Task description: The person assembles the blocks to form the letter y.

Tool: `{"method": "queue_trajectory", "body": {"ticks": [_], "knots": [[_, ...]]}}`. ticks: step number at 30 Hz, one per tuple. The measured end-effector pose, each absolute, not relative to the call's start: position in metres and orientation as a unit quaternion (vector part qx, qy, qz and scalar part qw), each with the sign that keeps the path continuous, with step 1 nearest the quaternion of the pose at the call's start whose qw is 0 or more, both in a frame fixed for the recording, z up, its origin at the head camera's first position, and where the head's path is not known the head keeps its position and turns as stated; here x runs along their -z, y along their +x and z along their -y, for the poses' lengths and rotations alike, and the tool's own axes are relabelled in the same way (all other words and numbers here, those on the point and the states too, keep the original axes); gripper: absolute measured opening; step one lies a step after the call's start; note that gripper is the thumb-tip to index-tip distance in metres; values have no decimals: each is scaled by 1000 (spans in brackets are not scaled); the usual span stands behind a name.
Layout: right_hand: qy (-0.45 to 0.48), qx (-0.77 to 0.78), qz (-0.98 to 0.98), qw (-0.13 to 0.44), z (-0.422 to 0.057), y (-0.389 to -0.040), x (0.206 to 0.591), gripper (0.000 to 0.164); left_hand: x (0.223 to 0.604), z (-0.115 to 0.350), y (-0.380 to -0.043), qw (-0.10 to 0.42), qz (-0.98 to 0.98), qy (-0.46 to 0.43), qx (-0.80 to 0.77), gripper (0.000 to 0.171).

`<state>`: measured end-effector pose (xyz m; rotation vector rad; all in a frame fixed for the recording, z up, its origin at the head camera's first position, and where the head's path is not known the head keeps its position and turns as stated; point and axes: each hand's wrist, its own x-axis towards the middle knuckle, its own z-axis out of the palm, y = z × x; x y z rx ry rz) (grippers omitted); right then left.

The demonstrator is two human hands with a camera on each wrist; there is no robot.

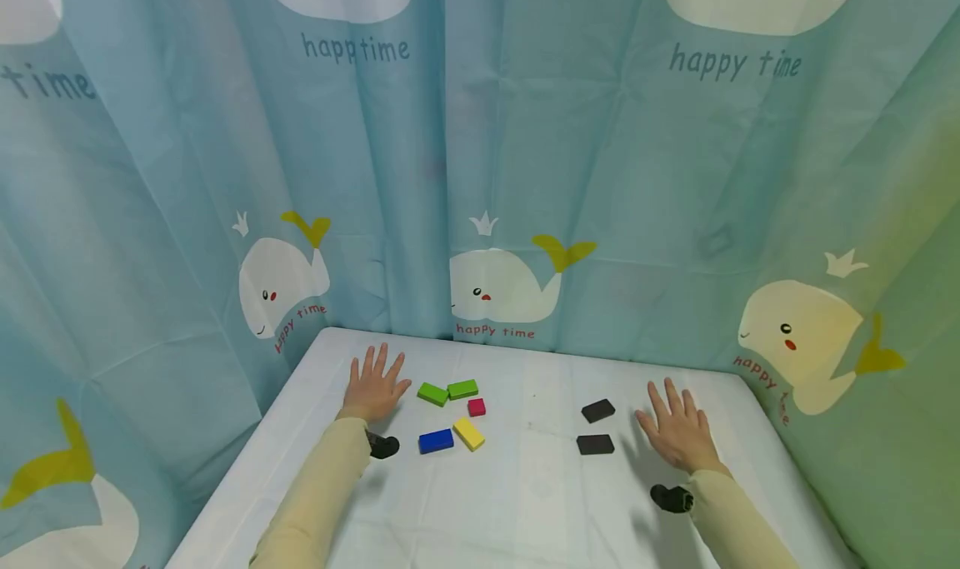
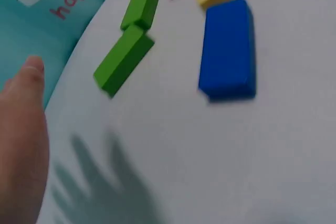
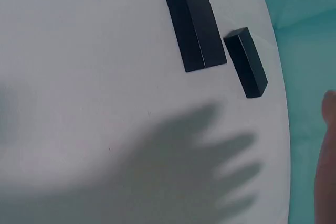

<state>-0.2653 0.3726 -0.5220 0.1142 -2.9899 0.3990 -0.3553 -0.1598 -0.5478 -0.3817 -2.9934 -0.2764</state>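
Observation:
My left hand is held with fingers spread at the left side of the table, holding nothing. Just right of it lie two green blocks, nearly end to end. A small red block, a yellow block and a blue block lie nearer to me; in the left wrist view the yellow one is close to the blue block. My right hand, fingers also spread, holds nothing over the right side. To its left are two black blocks, apart from each other. Each hand casts a shadow on the table.
A white-covered table carries all the blocks. Blue-green curtains with whale prints stand along its back and sides. Black wrist-worn devices sit at both sleeves.

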Motion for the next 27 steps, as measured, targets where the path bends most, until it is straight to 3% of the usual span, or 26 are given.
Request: {"method": "queue_trajectory", "body": {"ticks": [8,13,21,27], "knots": [[76,-87,980,165,-358,-262,532,41,558,117,-347,141,966,-175,131,46],[88,-106,972,190,-341,-260,536,30,565,82,-339,158,949,-191,197,33],[111,-130,971,167,-313,-249,543,28,568,43,-327,111,939,-199,259,28],[87,-150,976,133,-302,-244,552,31,570,28,-328,115,935,-202,269,20]]}}
